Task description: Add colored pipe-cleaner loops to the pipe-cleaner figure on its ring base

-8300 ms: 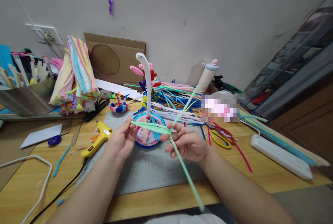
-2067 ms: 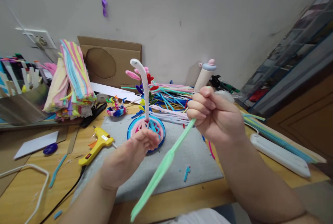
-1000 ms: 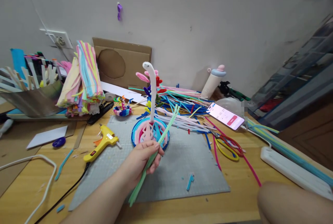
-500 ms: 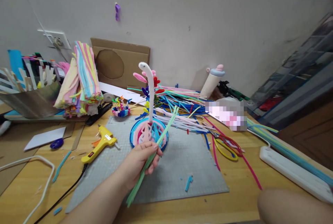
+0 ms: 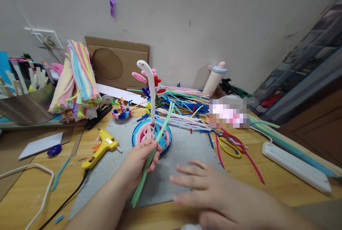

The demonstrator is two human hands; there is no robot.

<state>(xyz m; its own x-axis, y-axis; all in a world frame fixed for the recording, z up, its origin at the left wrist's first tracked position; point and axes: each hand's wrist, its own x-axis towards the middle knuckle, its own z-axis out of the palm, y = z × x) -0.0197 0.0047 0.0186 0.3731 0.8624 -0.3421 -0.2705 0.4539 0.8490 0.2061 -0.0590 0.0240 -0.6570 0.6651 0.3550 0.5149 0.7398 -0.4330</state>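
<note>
My left hand [image 5: 145,157] is closed round a small bundle of pale green pipe cleaners [image 5: 141,187], which slants up and to the right across the mat. Behind it stands a pipe-cleaner craft: a round base [image 5: 137,134] in blue, pink and white, with a white curved neck [image 5: 151,91] rising from it and coloured loops beside the neck. Part of the base is hidden by my left hand. My right hand [image 5: 211,191], slightly blurred, hovers over the front right of the grey cutting mat [image 5: 107,176]. Its fingers are spread and hold nothing.
A yellow glue gun [image 5: 100,150] lies left on the mat, its black cord trailing forward. Scissors [image 5: 229,146] lie right, near a white power strip [image 5: 296,166]. Loose pipe cleaners [image 5: 187,121] pile up behind. A pale bottle [image 5: 213,80] leans by the wall.
My right hand has come in from the lower right, over the mat, with fingers spread. My left hand still grips the green pipe cleaners. The view has shifted slightly.
</note>
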